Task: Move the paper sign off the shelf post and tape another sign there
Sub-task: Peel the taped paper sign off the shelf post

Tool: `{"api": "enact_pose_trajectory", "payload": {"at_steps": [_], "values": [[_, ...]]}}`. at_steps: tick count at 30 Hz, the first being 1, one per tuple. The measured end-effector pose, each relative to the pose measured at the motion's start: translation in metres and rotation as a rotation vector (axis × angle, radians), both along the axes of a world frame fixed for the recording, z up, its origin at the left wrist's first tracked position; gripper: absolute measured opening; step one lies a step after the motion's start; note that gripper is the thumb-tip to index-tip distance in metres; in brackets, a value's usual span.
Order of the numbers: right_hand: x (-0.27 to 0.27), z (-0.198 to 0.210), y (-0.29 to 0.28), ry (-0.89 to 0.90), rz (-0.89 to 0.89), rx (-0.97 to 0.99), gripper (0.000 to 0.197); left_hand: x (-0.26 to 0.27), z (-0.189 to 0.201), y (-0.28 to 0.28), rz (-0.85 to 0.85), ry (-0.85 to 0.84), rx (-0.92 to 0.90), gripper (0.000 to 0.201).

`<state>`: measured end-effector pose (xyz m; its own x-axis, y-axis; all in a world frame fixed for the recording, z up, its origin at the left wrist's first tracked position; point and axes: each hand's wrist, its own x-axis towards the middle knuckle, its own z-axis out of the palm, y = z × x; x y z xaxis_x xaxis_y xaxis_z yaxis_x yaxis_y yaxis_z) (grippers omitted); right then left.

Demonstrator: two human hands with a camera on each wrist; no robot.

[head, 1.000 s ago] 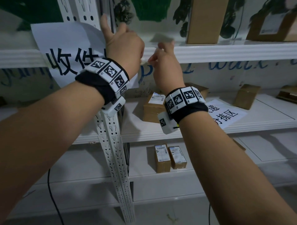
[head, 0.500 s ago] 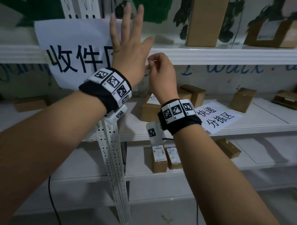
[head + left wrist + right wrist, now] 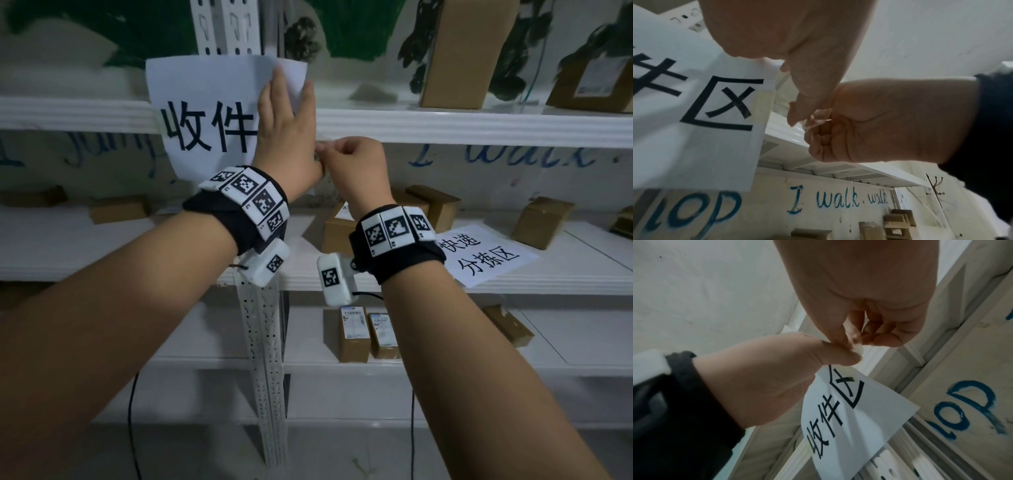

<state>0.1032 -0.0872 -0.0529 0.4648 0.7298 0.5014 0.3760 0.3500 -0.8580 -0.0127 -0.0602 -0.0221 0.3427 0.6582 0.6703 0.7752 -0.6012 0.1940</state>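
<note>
left hand [image 3: 287,137]: flat on the 收件区 sign [image 3: 205,116], fingers straight and together, pinning the right part of the sheet against the shelf post [image 3: 227,27] and the shelf edge [image 3: 479,126].
right hand [image 3: 356,168]: fingers curled, thumb and forefinger pinched on a scrap of clear tape [image 3: 816,121], touching my left thumb just beside the sign's right edge.
sign location: on the post, across the upper shelf edge; strip of tape visible on its right margin in the left wrist view.
other sign [image 3: 486,257]: 快递分拣区 sheet lies flat on the middle shelf, well apart.
step: likely fixing the right side with tape. Can't tell if the scrap is sticky-side out.
how: hold palm pressure so the sheet doesn't skew, lay tape half on paper, half on metal, then rub down.
materials: thin white paper, bows at the free bottom edge; tape glossy, crumpled, clingy; post is perforated white steel, rigid.
risk: tape folds onto itself or my thumb.
</note>
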Motion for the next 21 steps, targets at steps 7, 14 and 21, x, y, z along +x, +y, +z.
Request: {"api": "enact_pose_trajectory", "payload": {"at_steps": [7,14,21], "values": [[-0.035,0.011,-0.016,0.079,0.022,-0.009,0.021,-0.017,-0.012,-0.024,-0.239,-0.415,-0.174,0.086],[-0.063,0.014,-0.022,0.203,0.119,-0.014,0.016,-0.037,-0.015,-0.03,-0.247,-0.55,-0.308,0.079],[-0.086,0.014,-0.01,0.222,-0.031,0.023,0.039,-0.063,-0.017,-0.018,-0.369,-0.607,-0.383,0.069]]}}
